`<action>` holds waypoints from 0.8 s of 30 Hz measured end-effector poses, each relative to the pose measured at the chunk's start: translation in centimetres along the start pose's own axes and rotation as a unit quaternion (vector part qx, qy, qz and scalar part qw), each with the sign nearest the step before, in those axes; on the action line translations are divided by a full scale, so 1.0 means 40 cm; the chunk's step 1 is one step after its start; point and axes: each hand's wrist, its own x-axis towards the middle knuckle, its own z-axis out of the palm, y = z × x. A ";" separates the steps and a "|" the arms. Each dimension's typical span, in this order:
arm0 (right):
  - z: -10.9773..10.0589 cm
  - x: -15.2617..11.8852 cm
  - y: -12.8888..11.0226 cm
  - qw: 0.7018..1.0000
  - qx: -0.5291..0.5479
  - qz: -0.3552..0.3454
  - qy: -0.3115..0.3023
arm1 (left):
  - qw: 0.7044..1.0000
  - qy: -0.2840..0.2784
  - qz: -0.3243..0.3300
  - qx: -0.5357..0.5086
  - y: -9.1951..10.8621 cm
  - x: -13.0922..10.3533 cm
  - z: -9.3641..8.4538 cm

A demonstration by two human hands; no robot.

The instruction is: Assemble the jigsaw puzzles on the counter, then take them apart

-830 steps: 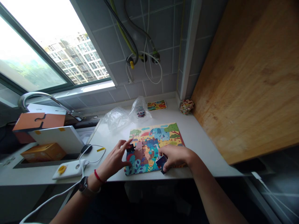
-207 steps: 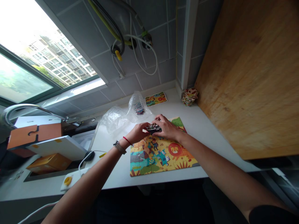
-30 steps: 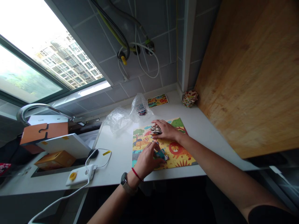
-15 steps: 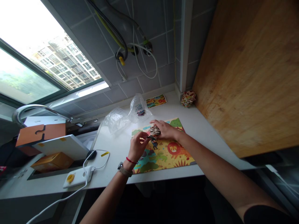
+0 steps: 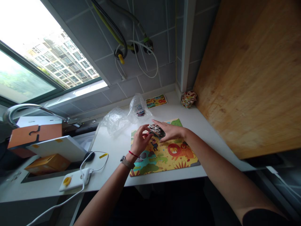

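Note:
A thick stack of jigsaw puzzle pieces (image 5: 156, 129), seen edge-on, is between my two hands over the upper part of a colourful animal jigsaw puzzle (image 5: 162, 157). My left hand (image 5: 141, 139) closes its bent fingers and thumb on the stack's left end. From the right, my right hand (image 5: 172, 130) curves round the stack, thumb on the near side and fingers on the far side; its fingertips are partly hidden. A lion, a crocodile and a small figure show on the assembled puzzle.
Behind the puzzle lie a small picture card (image 5: 156, 101) and a clear plastic bag (image 5: 139, 110) with more pieces. Another stack of pieces (image 5: 188, 99) stands by the wooden board (image 5: 249, 78). A power strip (image 5: 76, 179), orange box (image 5: 35, 136) and tap (image 5: 37, 107) are left.
The dark piece pinched in my left hand is no longer seen apart from the stack. My left hand has moved up against the stack, and my right thumb has spread toward the near side.

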 end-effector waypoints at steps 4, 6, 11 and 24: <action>0.033 0.016 -0.029 0.996 -0.045 0.045 0.067 | 0.996 -0.005 -0.037 -0.077 -0.024 0.012 0.006; 0.046 0.023 -0.040 0.993 -0.060 0.055 0.090 | 0.996 0.003 -0.046 -0.078 -0.032 0.020 0.005; 0.058 0.024 -0.049 0.991 -0.053 0.059 0.112 | 0.982 -0.038 -0.037 -0.180 -0.028 0.031 0.034; 0.056 0.023 -0.047 0.990 -0.056 0.050 0.122 | 0.984 0.063 -0.059 -0.159 -0.016 0.046 0.117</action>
